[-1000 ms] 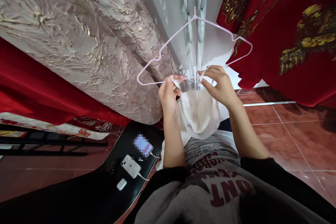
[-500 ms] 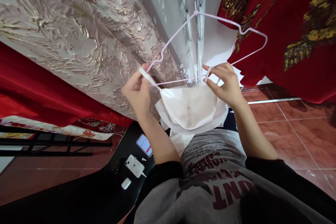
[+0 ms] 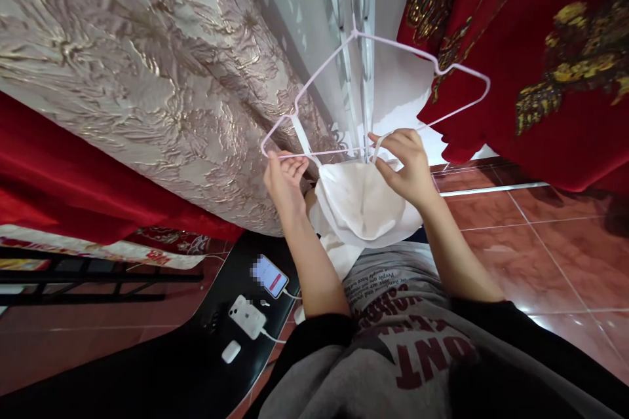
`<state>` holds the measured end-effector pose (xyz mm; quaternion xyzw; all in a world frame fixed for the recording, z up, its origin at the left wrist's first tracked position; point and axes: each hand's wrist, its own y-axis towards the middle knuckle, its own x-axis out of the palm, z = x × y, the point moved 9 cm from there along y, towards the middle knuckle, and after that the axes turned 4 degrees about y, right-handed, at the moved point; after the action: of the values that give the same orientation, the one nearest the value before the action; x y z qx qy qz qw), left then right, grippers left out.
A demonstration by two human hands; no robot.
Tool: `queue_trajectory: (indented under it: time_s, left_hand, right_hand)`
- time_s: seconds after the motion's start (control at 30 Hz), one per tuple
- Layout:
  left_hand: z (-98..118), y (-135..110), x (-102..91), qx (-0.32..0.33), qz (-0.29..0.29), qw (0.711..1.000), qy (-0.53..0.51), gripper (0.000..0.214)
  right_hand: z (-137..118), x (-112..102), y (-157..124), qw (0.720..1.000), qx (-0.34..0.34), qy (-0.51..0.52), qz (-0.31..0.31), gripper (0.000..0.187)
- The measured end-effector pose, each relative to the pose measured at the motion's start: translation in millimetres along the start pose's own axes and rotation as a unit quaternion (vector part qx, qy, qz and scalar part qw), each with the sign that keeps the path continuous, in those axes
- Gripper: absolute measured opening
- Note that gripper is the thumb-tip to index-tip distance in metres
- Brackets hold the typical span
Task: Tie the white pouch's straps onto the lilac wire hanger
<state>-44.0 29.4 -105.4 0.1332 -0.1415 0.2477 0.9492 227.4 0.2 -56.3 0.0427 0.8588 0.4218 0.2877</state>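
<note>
A pale pink wire clothes hanger (image 3: 322,69) hangs in front of me from the metal rail. One white strap of a white garment (image 3: 361,206) is looped over the notch on the hanger's left shoulder. My left hand (image 3: 286,186) has its thumb and curled fingers at the hanger's lower left corner, around the bottom bar. In my right hand (image 3: 405,163) the other white strap (image 3: 377,149) is stretched as a loop between thumb and fingers, close to the bottom bar. The garment's cups droop below the bar, above my lap.
Left of the hanger falls a pinkish brocade cloth (image 3: 206,78) with metallic flowers; red gold-embroidered cloth (image 3: 491,91) hangs on the right. A black bench top (image 3: 206,347) at lower left carries two phones (image 3: 248,317) with cables and a white earbud case (image 3: 230,351). Red tiles cover the floor.
The left strap has passed from my left hand onto the hanger's left notch. My left hand has shifted right and down to the bottom bar. My right hand still holds its strap.
</note>
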Motion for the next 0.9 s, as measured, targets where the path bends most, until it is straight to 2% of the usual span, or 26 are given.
queue_trajectory:
  time_s: [0.1, 0.17, 0.23, 0.33, 0.4, 0.47, 0.57, 0.63, 0.67, 0.77, 0.8, 0.83, 0.87, 0.9]
  left_hand:
    - [-8.7, -7.3, 7.7, 0.021, 0.006, 0.997, -0.068, 0.056]
    - [-4.5, -6.9, 9.6, 0.044, 0.016, 0.997, -0.067, 0.058]
    - [0.5, -3.5, 9.2, 0.05, 0.018, 0.997, -0.048, 0.06]
    - [9.2, 2.7, 4.0, 0.056, 0.022, 0.998, -0.036, 0.063]
    - [14.1, 5.8, 1.3, 0.063, 0.028, 0.997, -0.039, 0.065]
    - [15.7, 7.9, 1.4, 0.063, 0.028, 0.997, -0.043, 0.065]
    - [12.6, 8.5, 3.0, 0.057, 0.024, 0.996, -0.057, 0.062]
    - [7.5, 7.6, 3.9, 0.046, 0.02, 0.997, -0.064, 0.059]
    - [4.6, 6.9, 4.3, 0.04, 0.018, 0.997, -0.062, 0.057]
    - [-2.6, 4.2, 6.5, 0.025, 0.003, 0.998, -0.052, 0.054]
    - [-4.4, 3.2, 7.5, 0.023, -0.003, 0.998, -0.052, 0.053]
    - [-6.0, 2.1, 8.6, 0.02, -0.011, 0.998, -0.054, 0.052]
    - [-8.0, 0.9, 9.6, 0.015, -0.018, 0.998, -0.057, 0.051]
    - [-10.2, -0.6, 10.2, 0.007, -0.024, 0.998, -0.059, 0.05]
  right_hand:
    - [-5.4, 4.7, -2.9, 1.0, -0.016, 0.013, 0.008, 0.036]
    - [5.0, -7.6, -7.8, 0.998, -0.003, 0.019, 0.052, 0.041]
    - [28.0, -37.8, -16.0, 0.988, 0.029, 0.022, 0.15, 0.045]
    - [63.7, -92.9, -28.2, 0.949, 0.051, 0.052, 0.307, 0.051]
    - [77.4, -116.9, -21.9, 0.936, 0.066, 0.081, 0.336, 0.048]
    - [77.3, -125.9, -1.1, 0.946, 0.093, 0.095, 0.296, 0.038]
    - [57.6, -116.9, 35.9, 0.972, 0.153, 0.066, 0.164, 0.01]
    - [33.5, -111.3, 51.5, 0.983, 0.147, 0.004, 0.11, 0.012]
    - [18.9, -111.7, 55.3, 0.986, 0.122, -0.028, 0.114, 0.014]
    - [-20.6, -111.1, 46.7, 0.978, 0.011, -0.049, 0.205, 0.028]
    - [-25.5, -102.8, 40.2, 0.976, -0.009, -0.034, 0.216, 0.029]
    - [-25.9, -87.4, 35.0, 0.98, -0.018, -0.017, 0.198, 0.028]
    - [-22.8, -64.8, 31.0, 0.989, -0.019, 0.0, 0.149, 0.026]
    - [-16.2, -36.0, 27.0, 0.997, -0.009, 0.012, 0.072, 0.025]
